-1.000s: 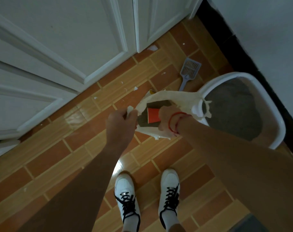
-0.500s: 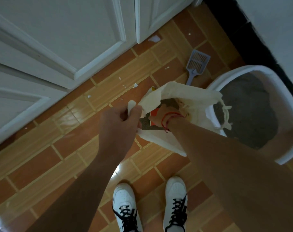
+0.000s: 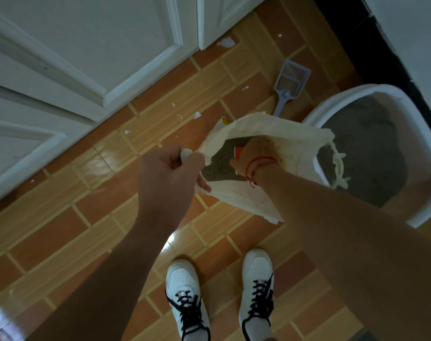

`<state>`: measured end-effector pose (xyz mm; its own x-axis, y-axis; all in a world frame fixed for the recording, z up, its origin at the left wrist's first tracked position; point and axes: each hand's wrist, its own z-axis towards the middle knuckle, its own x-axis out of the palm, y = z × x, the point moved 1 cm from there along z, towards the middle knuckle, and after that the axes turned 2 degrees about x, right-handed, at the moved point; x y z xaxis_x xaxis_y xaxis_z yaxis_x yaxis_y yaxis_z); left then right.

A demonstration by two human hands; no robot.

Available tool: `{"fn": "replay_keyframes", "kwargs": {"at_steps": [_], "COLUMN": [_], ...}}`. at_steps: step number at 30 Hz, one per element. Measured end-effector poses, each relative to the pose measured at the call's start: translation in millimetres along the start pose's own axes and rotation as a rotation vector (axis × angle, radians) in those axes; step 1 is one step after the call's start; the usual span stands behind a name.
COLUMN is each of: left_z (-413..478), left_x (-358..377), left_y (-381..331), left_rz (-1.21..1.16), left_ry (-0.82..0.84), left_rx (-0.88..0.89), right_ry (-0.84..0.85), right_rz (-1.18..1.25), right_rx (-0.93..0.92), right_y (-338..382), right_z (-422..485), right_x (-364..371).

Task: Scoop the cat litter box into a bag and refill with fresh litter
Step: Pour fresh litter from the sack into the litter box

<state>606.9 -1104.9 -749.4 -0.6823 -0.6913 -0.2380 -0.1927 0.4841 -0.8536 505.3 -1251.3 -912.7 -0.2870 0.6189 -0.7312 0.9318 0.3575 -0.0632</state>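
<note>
Surroundings. White panelled doors (image 3: 99, 45) fill the upper left. The floor (image 3: 62, 230) is glossy tile in orange-brown and tan bands, with small white scraps (image 3: 226, 42) scattered near the doors. A black skirting strip (image 3: 352, 33) runs under a pale wall (image 3: 411, 28) at upper right. Two white lace-up shoes (image 3: 185, 279) with black laces stand at the bottom of the view.

Scoop (image 3: 289, 84). Grey-blue plastic with a slotted head, lying flat on the tiles just beside the litter box. Its handle end is hidden behind the bag's upper edge.

Litter box (image 3: 332, 104). A white plastic tub with a rounded rim, on the floor against the skirting at right. It holds grey litter (image 3: 367, 148) spread unevenly, with bare pale bottom showing at the near end. The bag and the right forearm cover its near-left corner.

Bag (image 3: 271, 134). Cream, crumpled, with a torn frayed mouth. It is held open above the floor between the shoes and the box, and loose threads hang over the litter. Grey granules (image 3: 219, 166) and a red item (image 3: 239, 151) show inside.

Left hand (image 3: 170, 173). The fingers are curled tight, pinching the bag's near edge.

Right hand (image 3: 256, 153). It is sunk inside the bag's mouth, with a red cord (image 3: 261, 160) at the wrist. The fingers are hidden, so whether they grasp anything cannot be told.
</note>
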Motion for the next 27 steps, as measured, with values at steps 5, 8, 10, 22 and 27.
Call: {"fn": "replay_keyframes", "kwargs": {"at_steps": [5, 8, 10, 22, 27], "left_z": [2, 1, 0, -9, -17], "left_x": [-2, 0, 0, 1, 4], "left_y": [3, 4, 5, 4, -1], "left_rz": [-0.019, -0.015, -0.005, 0.026, 0.092], "left_ry": [-0.007, 0.003, 0.014, 0.036, 0.054], "left_rx": [-0.002, 0.001, -0.002, 0.009, 0.007], "right_ry": [0.023, 0.026, 0.034, 0.186, 0.135], "right_rz": [0.035, 0.05, 0.054, 0.217, 0.246], "right_rx": [0.05, 0.056, 0.035, 0.031, 0.027], "right_y": [1, 12, 20, 34, 25], "right_z": [3, 4, 2, -9, -20], "right_x": [7, 17, 21, 30, 12]}}
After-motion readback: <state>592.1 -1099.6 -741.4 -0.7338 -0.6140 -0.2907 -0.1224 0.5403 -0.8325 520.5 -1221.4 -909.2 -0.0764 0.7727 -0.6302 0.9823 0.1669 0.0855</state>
